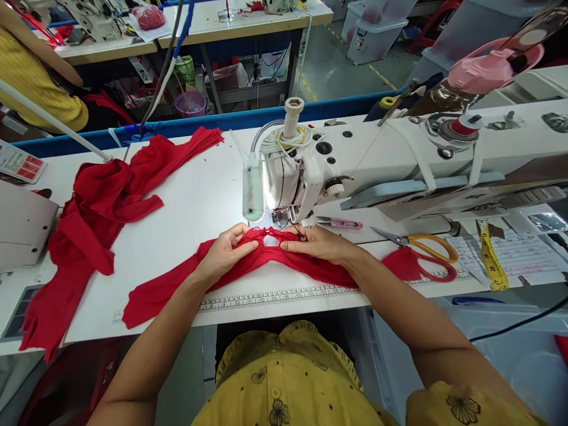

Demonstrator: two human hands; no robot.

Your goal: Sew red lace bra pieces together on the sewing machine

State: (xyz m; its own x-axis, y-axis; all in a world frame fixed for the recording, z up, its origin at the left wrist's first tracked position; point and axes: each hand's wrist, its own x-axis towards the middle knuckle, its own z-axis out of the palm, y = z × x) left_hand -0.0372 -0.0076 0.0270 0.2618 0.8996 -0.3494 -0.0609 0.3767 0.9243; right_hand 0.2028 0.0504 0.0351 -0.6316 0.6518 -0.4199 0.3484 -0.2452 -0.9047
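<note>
A red garment piece with a lacy edge (284,255) stretches across the table just in front of the sewing machine (293,183). My left hand (228,251) pinches it on one side of a small gap in the fabric, thumb on top. On the other side of that gap, my right hand (317,244) grips the cloth between thumb and fingers. The lacy edge lies close to the needle area, lit by a small lamp (253,189). Behind my right hand rest pink-handled thread snips (339,223). What the fingertips do under the cloth is hidden.
More red garments (95,213) are heaped at the left. Scissors (421,248) with orange and red handles, a yellow measuring tape (491,260) and a pink-lidded bottle (483,68) are at the right. A printed ruler (266,297) runs along the front edge. Another person (35,71) sits beyond, upper left.
</note>
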